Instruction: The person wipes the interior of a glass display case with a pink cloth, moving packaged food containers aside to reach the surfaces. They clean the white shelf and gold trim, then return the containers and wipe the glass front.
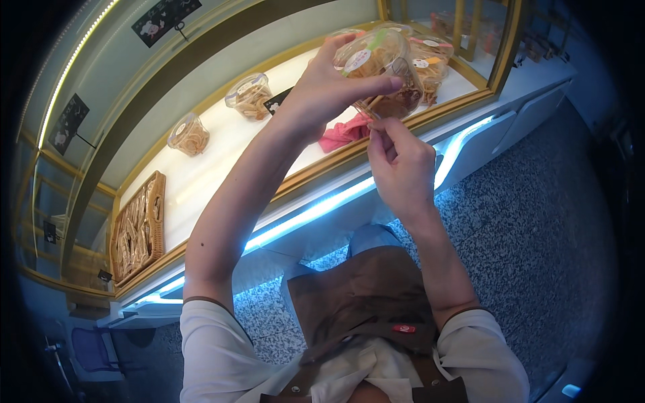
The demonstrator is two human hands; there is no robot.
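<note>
My left hand (321, 87) grips a clear plastic tub (384, 55) filled with light-brown snack pieces. Its thumb lies across the near side, and the tub is tilted, with a round white label and a green strip facing up. Just below the tub's lower edge is my right hand (403, 164), thumb and fingertips pinched together. Whether they pinch the tub's edge or something small cannot be made out. A pink cloth (346, 133) lies on the white shelf (222, 171) under the tub, between both hands.
More snack tubs (430, 64) stand behind the held one. Two others, a lidded tub (248, 97) and a smaller tub (189, 136), sit farther left. A wicker basket (158, 218) holds wrapped sticks. A wooden rail (322, 163) edges the display case; small black signs (164, 21) stand above.
</note>
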